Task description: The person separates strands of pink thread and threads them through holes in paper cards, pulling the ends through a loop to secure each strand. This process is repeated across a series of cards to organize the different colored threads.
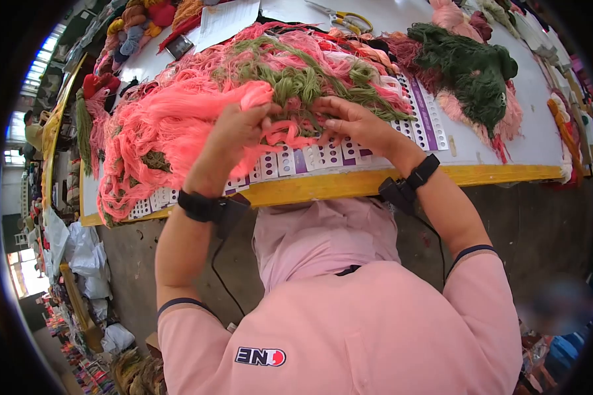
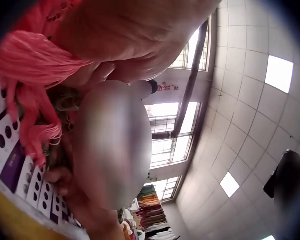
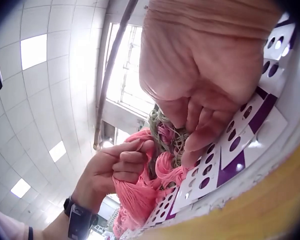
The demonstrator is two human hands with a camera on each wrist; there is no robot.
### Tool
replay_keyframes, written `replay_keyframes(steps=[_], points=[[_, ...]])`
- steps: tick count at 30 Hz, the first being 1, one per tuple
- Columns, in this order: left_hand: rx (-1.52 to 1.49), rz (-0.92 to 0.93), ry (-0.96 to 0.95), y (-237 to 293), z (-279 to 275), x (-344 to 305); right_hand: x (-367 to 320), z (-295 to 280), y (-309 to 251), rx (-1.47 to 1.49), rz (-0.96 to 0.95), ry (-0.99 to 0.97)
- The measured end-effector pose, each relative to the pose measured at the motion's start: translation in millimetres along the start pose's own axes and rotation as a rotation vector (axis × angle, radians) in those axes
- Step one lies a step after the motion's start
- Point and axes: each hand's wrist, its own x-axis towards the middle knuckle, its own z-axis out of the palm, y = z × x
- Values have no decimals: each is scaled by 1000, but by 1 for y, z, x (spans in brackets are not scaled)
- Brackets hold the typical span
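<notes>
Bright pink yarn (image 1: 171, 125) is gripped by the left hand (image 1: 240, 128), whose fingers curl round a strand bundle; the right wrist view also shows this hand (image 3: 112, 167) closed on the pink yarn (image 3: 137, 197). The right hand (image 1: 362, 128) is just to the right, its fingers loosely bent towards the heap beside green yarn (image 1: 296, 82). In the right wrist view the right hand (image 3: 205, 65) has its fingertips low by tangled green strands (image 3: 162, 122), with no strand plainly pinched. A loop of pink yarn (image 2: 35, 57) hangs below the left hand (image 2: 130, 35).
Punched white and purple cards (image 1: 310, 158) lie under the heap along the yellow table edge (image 1: 329, 186). Dark green yarn (image 1: 471, 76) lies at the right. Scissors (image 1: 349, 21) and a paper sheet (image 1: 229, 23) are at the back. More coloured hanks (image 1: 132, 29) lie back left.
</notes>
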Motion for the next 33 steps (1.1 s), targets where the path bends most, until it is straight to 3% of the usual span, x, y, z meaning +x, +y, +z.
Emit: replay_keyframes(steps=[2,3,4,6,7,9,12,13,14,15,16,17,18,19,22,26,30,33], points=[[-150,-97,-48,-3,3,8,-1,-3,-4,-3,15,-51],[-162,13,-30,2,-5,13,0,-6,-1,2,1,-72],[105,435,-70,7,-29,32,2,-10,7,15,-5,-99],[321,658,-36,60,-87,64,8,-20,17,33,-25,-160],[584,950,24,103,-105,59,12,-27,16,-142,-97,-388],[-107,748,332,191,-58,31,12,-19,6,-152,-35,-367],[-148,712,124,201,-19,20,-2,-6,-13,1,-17,-190],[754,1033,260,143,-38,31,-3,-5,-12,49,-38,-134],[379,808,-35,107,-13,34,-4,-4,-12,98,-61,-79],[-280,489,-279,71,12,38,-4,-2,-6,126,-120,-34],[-706,194,-297,35,37,41,-5,-3,-5,104,-119,39],[-707,121,-222,6,56,41,-7,-5,-3,81,-118,115],[-961,-56,-345,-32,51,44,-10,-4,-1,55,-108,186],[-1063,-113,-211,-47,62,36,-12,2,1,78,-159,359],[-1107,-89,-203,-56,72,15,-15,27,-3,-23,-69,408],[-1115,-85,-284,-59,71,13,-4,54,-12,184,74,269],[-1039,-75,-37,-50,71,3,-12,49,-11,224,88,282],[-887,-2,-30,-55,70,3,-15,47,-2,363,78,241]])
